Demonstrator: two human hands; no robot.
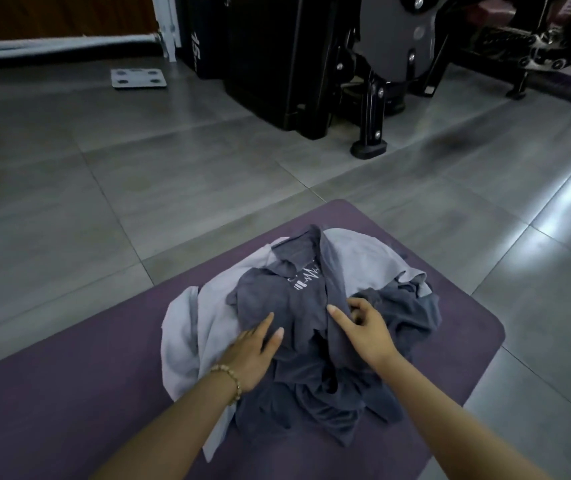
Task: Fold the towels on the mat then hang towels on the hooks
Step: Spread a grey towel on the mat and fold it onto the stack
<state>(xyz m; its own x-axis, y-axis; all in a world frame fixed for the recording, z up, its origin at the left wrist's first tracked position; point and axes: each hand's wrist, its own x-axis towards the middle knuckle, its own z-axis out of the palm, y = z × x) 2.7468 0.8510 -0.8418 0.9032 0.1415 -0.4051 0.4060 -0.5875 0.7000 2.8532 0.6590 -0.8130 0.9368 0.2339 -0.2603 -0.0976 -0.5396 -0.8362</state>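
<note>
A crumpled dark grey cloth towel with a white printed logo (270, 299) lies heaped on a paler grey towel (363, 258) near the far end of the purple foam mat (69, 410); much of the pale one is hidden beneath; the left hand (253, 355), fingers straight, rests flat on the dark towel; the right hand (367, 330) pinches a raised fold of it; the mat's near end is cut off; grey floor tiles (173, 168) surround it, with a black gym machine (277, 64) and white bathroom scale (138, 77) beyond.

I read the left grip (253, 351) and right grip (363, 329) on the upper towel (277, 299). Under it, the lower towel (187, 327) extends left of the left grip and beyond the right grip. The mat (69, 393) underlies both.
</note>
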